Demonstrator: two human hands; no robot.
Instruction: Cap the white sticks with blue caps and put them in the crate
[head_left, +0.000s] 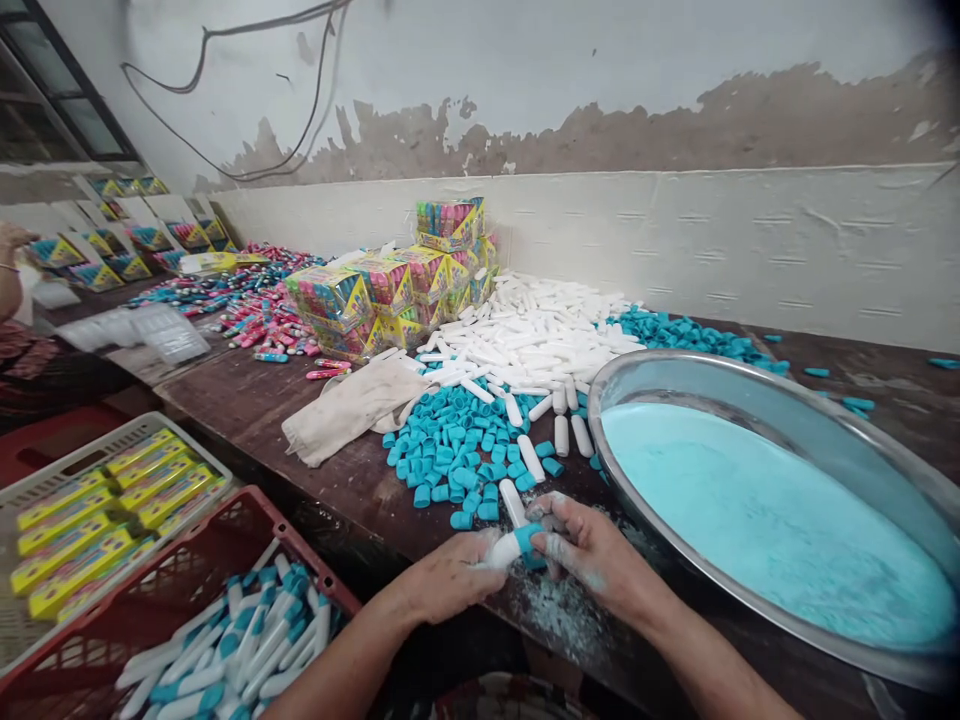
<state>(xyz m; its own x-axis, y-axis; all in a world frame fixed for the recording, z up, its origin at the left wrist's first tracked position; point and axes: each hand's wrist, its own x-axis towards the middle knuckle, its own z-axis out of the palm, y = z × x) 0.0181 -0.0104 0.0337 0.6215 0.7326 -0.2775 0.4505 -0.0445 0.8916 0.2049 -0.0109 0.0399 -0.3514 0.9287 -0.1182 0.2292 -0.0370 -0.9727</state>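
Note:
My left hand [454,578] is closed around the lower part of a white plastic tube [504,552] at the table's front edge. A teal cap [528,538] sits at the tube's other end, pinched in the fingers of my right hand [592,550]. Pale powder dusts the fingers of both hands. Just beyond them lies another white tube [513,502]. A heap of loose teal caps [457,440] spreads behind, with a large pile of white tubes [532,325] farther back. To the right stands a wide metal basin [862,425] holding light-blue powder [750,510].
A beige cloth [352,410] lies left of the caps. Behind it are stacked packs [397,285] and pink and blue tubes [274,315]. At lower left, a red crate [300,540] holds capped tubes; a white basket [206,460] holds yellow boxes. Another person's arm [9,270] shows far left.

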